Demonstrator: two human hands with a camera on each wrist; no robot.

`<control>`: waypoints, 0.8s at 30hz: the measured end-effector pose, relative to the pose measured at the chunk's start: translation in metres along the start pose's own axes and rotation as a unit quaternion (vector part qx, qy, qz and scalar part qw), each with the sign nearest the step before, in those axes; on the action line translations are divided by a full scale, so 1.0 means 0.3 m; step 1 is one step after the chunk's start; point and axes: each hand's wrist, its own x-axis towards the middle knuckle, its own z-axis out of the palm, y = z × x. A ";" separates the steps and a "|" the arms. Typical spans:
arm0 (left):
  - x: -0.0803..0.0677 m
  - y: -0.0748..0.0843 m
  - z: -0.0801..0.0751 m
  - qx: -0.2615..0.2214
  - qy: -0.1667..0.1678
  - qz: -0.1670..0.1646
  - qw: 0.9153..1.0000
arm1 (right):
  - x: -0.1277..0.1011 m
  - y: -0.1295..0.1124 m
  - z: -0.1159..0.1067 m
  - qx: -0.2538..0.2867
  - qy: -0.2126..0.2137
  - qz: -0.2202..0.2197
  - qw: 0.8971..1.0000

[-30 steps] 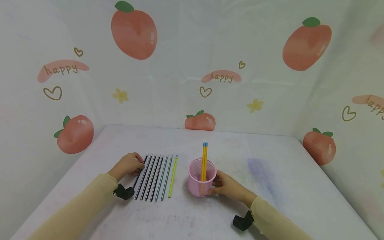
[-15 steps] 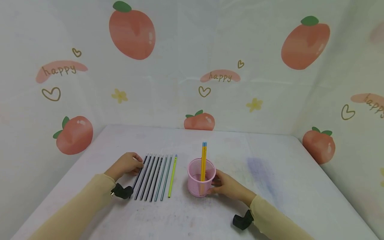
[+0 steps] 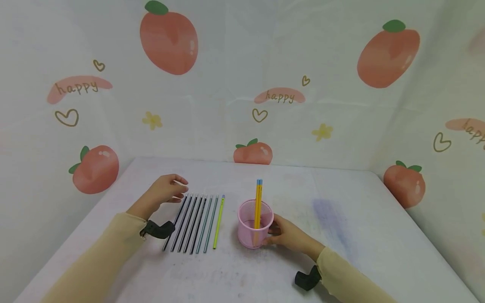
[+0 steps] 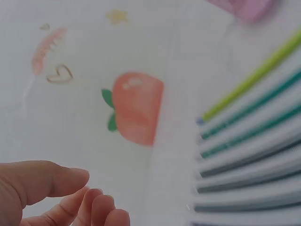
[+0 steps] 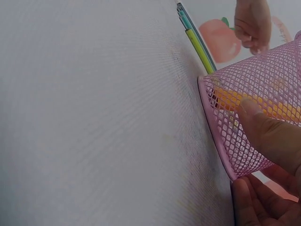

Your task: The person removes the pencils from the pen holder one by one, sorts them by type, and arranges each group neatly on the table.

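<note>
On a white counter (image 3: 341,219), the right hand (image 3: 286,235) grips the pink mesh cup (image 3: 254,224) steady; the left hand (image 3: 164,191) hovers, released and empty, above the pencil row (image 3: 195,223).

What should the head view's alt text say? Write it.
A person's right hand holds a pink mesh cup with two yellow pencils, while the left hand hovers, empty, above a row of pencils on a white table.
</note>
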 end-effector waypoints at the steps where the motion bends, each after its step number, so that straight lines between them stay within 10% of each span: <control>1: -0.002 0.017 0.005 -0.009 -0.005 0.008 1.000 | -0.001 -0.001 0.000 0.002 0.000 0.000 1.000; 24: 0.005 0.194 0.324 -0.091 -0.074 0.147 0.982 | 0.003 -0.004 -0.003 0.015 -0.009 -0.002 1.000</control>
